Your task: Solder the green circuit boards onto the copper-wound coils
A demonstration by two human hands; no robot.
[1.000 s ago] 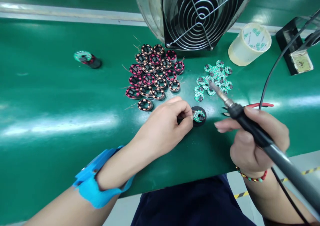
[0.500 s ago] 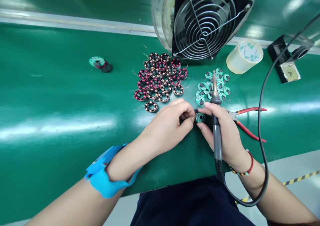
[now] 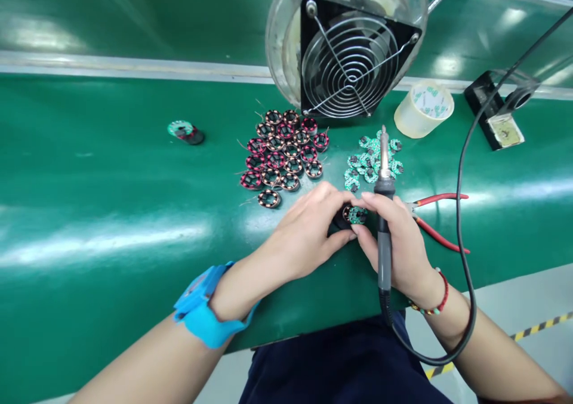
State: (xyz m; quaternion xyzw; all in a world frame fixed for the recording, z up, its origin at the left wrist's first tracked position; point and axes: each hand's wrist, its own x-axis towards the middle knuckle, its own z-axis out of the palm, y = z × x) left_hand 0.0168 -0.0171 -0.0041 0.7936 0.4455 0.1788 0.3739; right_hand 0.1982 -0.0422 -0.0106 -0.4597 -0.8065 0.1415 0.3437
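Thumb and fingers of my left hand [image 3: 304, 234] close round a dark copper-wound coil ring [image 3: 345, 214]. A small round green circuit board [image 3: 358, 215] sits against the ring's right side. My right hand [image 3: 400, 240] carries a soldering iron [image 3: 384, 255] between its fingers, metal tip pointing up and away from me. Thumb and forefinger of that hand also reach the edge of the board. Parts of the ring and board are hidden by fingers. Just beyond my hands lie several loose coil rings [image 3: 274, 160] and several green boards [image 3: 370, 160].
Red-handled pliers [image 3: 441, 199] lie right of my right hand. A fan [image 3: 353, 64] with a wire guard stands at the back, beside a tape roll [image 3: 423, 110] and an iron stand [image 3: 495, 114]. One board-topped coil piece [image 3: 185, 131] lies far left. The iron's cable [image 3: 460, 213] loops at right.
My left fingers have shifted right and now spread round the coil ring, more of which shows beside the board. My right hand still holds the iron. The whole view has shifted slightly.
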